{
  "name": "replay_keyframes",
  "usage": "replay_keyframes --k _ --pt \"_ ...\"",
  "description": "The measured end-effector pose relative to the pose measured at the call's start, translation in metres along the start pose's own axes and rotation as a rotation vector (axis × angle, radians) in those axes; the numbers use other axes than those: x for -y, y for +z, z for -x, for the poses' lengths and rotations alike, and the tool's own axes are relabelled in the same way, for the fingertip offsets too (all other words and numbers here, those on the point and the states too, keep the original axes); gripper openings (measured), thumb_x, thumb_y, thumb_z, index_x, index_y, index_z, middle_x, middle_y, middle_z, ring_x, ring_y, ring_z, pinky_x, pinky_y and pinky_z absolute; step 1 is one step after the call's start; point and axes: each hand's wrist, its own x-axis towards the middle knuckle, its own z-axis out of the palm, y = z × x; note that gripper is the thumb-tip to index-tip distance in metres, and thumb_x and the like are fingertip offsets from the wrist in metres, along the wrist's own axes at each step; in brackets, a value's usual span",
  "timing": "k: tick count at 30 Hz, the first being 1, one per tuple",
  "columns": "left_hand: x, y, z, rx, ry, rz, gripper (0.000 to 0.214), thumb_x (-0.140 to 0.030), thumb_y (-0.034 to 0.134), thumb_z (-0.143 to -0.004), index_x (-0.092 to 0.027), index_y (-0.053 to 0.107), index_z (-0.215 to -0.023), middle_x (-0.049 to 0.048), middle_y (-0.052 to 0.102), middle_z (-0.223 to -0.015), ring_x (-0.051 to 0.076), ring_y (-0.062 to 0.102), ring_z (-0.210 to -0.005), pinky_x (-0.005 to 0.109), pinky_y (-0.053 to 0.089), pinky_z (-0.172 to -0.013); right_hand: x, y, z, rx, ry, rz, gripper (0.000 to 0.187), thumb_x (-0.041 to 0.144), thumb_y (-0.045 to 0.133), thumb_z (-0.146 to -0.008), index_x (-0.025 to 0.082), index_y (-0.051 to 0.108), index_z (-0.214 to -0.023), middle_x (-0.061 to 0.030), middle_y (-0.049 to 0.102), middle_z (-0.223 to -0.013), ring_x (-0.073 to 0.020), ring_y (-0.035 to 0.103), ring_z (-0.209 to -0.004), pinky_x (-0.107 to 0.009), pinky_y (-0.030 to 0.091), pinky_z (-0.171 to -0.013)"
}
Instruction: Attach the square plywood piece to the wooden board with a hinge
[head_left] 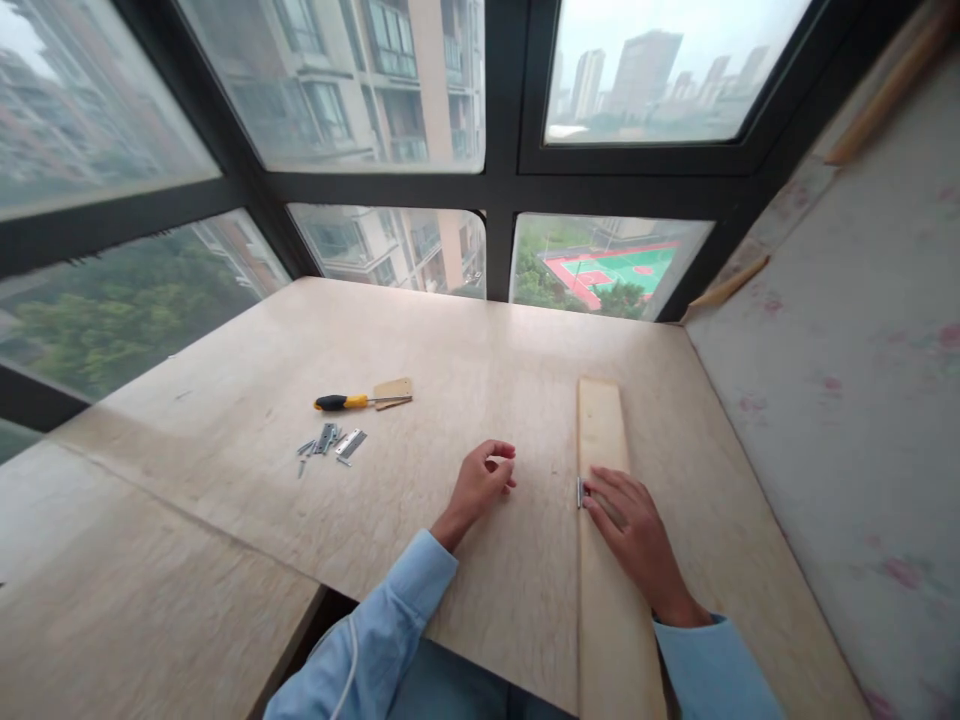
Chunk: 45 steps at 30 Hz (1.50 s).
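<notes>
Fingertips [588, 503] of the right hand [636, 528] grasping a metal hinge [580, 493] at the left edge of a wooden plank [601, 425].
Left hand [482, 478], loosely curled, is nearby; whether it holds anything cannot be told. Loose hinges [351, 443] and screws [301, 468] lie farther left, a yellow-black screwdriver [343, 402] just beyond.

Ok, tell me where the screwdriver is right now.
In the head view, the screwdriver lies on the tabletop, left of the left hand and just beyond the scattered metal hardware.
</notes>
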Motion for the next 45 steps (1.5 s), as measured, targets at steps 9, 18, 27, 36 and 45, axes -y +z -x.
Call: replay_keyframes --k 9,18,27,36,45 --pt "0.001 -0.158 -0.064 -0.308 0.182 -0.565 0.036 -0.013 0.05 -0.084 -0.014 0.059 -0.119 0.0139 0.065 -0.122 0.026 0.06 -0.116 0.041 0.049 -0.102 -0.006 0.0 0.001 0.005 -0.078 0.019 0.029 0.04 0.055 -0.098 0.02 0.071 -0.112 -0.0082 0.071 -0.119 -0.0259 0.062 -0.115 -0.047 0.048 -0.099" --pt "0.013 -0.254 -0.085 0.036 0.145 -1.114 0.063 -0.014 0.064 -0.072 -0.011 0.056 -0.135 0.02 0.059 -0.135 0.037 0.048 -0.134 0.051 0.037 -0.11 -0.008 -0.002 -0.001 0.003 -0.142 0.065 0.029 0.041 0.055 -0.098 0.021 0.07 -0.111 -0.0064 0.072 -0.117 -0.0247 0.064 -0.11 -0.044 0.048 -0.095" --pt "0.014 -0.271 -0.073 0.252 0.193 -1.259 0.036 -0.007 0.049 -0.08 -0.02 0.075 -0.101 0.0136 0.068 -0.108 0.028 0.062 -0.105 0.039 0.047 -0.092 -0.011 -0.003 0.0 0.013 -0.128 0.055 0.031 0.044 0.055 -0.098 0.022 0.071 -0.111 -0.006 0.072 -0.117 -0.0249 0.065 -0.109 -0.043 0.049 -0.094" --pt "0.022 -0.269 -0.057 0.307 0.222 -1.156 0.023 -0.011 0.058 -0.076 -0.019 0.071 -0.093 0.01 0.068 -0.11 0.024 0.064 -0.102 0.034 0.047 -0.092 -0.017 0.0 0.002 0.008 -0.115 0.059 0.033 0.047 0.055 -0.096 0.022 0.073 -0.108 -0.0068 0.073 -0.116 -0.026 0.065 -0.109 -0.044 0.05 -0.094" --pt "0.028 -0.277 -0.073 0.086 0.187 -1.068 0.059 -0.036 0.062 -0.083 -0.01 0.051 -0.136 0.02 0.056 -0.137 0.031 0.055 -0.126 0.041 0.042 -0.107 -0.013 -0.002 0.0 0.016 -0.11 0.054 0.034 0.048 0.055 -0.096 0.023 0.073 -0.109 -0.0066 0.073 -0.115 -0.026 0.066 -0.107 -0.044 0.051 -0.093"
